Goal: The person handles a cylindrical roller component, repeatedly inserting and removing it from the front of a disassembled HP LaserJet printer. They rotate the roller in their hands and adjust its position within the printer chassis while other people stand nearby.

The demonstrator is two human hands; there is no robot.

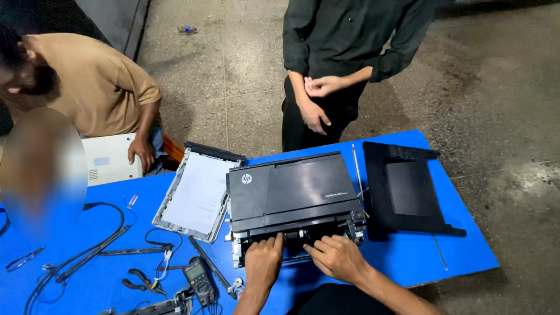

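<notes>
Right, the big blue table (408, 262) fills the lower frame, set on a speckled concrete floor (496, 116), and sitting square in the middle of it is the black printer (291, 192), lid down, its near edge opened up so the rollers and bare mechanism show. Off to its right lies a flat black tray panel (405, 189), just beside the printer but apart from it, with a thin metal rod (357, 169) between the two. On the printer's other side a grey-framed scanner panel (195, 192) with a white face lies tilted, close against the printer's corner. Two other people are about: one in a dark shirt (344, 41) stands at the far edge with hands clasped, one in a tan shirt (99, 87) sits at the far left with a hand on a white casing (108, 160). Down front, the left hand (263, 262) has its fingers curled down onto the printer's exposed front edge, pressing rather than gripping anything loose; the right hand (337, 256) lies just beside it, fingers bent and reaching into the same roller slot, empty as far as shows. Smaller bits lie lower left: a multimeter (198, 280), pliers (137, 283), black cables (87, 251)
</notes>
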